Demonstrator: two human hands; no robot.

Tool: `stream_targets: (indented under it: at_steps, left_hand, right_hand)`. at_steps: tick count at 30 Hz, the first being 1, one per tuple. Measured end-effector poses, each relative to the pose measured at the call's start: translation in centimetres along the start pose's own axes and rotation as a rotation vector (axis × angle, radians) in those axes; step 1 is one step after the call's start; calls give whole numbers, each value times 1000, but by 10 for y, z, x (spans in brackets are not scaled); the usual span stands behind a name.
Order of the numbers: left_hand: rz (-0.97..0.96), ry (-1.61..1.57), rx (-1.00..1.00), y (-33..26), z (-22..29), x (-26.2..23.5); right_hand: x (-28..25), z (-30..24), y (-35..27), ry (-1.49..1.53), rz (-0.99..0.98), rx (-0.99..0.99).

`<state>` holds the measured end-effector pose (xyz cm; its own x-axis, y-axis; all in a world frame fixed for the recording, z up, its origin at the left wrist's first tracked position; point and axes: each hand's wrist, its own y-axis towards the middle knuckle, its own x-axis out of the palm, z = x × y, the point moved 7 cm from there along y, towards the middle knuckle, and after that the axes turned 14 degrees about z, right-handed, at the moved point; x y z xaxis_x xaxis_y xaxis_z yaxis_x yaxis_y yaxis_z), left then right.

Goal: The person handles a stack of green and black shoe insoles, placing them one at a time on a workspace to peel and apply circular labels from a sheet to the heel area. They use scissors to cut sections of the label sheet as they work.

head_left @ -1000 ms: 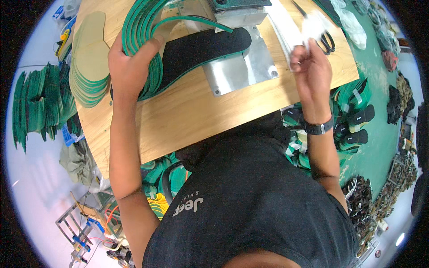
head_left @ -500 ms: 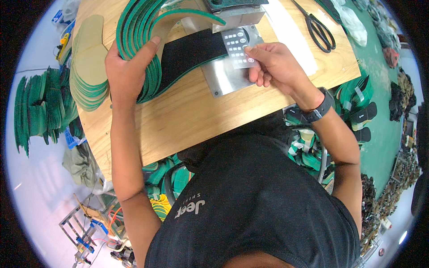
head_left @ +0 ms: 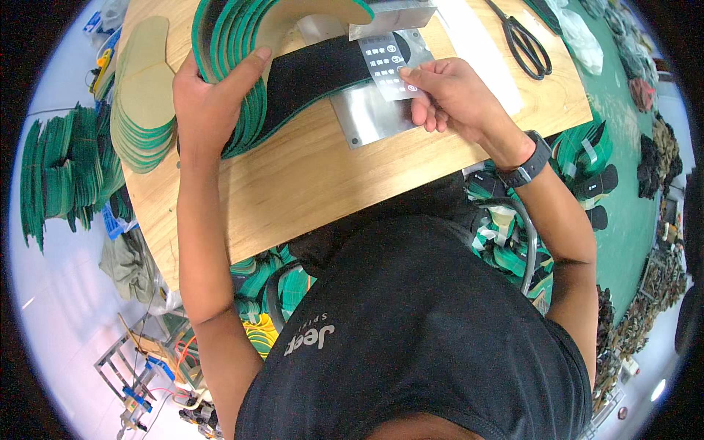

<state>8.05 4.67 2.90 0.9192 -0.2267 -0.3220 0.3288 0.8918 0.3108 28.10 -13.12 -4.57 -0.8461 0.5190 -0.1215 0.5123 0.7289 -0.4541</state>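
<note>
My left hand (head_left: 209, 110) grips a bent stack of shoe insoles (head_left: 233, 45), green at the edges with beige undersides, its thumb across the inner side. One insole (head_left: 312, 73) lies black face up, running from the stack onto a shiny metal plate (head_left: 370, 121). Between thumb and fingers, my right hand (head_left: 458, 95) pinches the right edge of a translucent transfer sheet (head_left: 383, 66) with rows of white print. The sheet lies over the insole's far end; whether it rests flat on it I cannot tell. A metal block (head_left: 392, 20) stands just beyond, partly cut off by the picture's edge.
Beige-faced insoles (head_left: 143, 95) lie fanned at the table's left. Black scissors (head_left: 526, 48) and white paper (head_left: 480, 59) are to the right on the wooden table (head_left: 293, 194). More green insoles (head_left: 70, 172) hang or stack beyond the left edge; others lie below the table.
The transfer sheet in my right hand has shifted slightly left and turned a little over the insole. My left hand keeps its hold on the stack. The whole view has moved slightly.
</note>
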Motion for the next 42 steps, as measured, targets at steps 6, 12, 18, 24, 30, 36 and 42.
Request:
stream_targets:
  at_steps: [6, 12, 18, 24, 30, 36, 42]
  left_hand:
    - [-5, 47, 53, 0, 2, 1]
    - [-11, 150, 54, -3, 0, 1]
    - [-30, 89, 77, -4, 3, 7]
    - [-166, 210, 171, -14, 6, 31]
    - [-352, 315, 413, -20, 16, 51]
    - [-308, 522, 435, -21, 12, 48]
    - [-245, 436, 349, -19, 16, 36]
  right_hand:
    - [2, 0, -2, 14, 24, -6]
    - [3, 0, -4, 4, 33, 46]
    - [4, -3, -7, -23, 52, 13]
    - [5, -2, -10, -33, 51, 9]
    - [5, -2, -9, -48, 35, -12]
    - [4, -2, -12, -22, 26, -46]
    - [-34, 14, -22, 420, 203, -78]
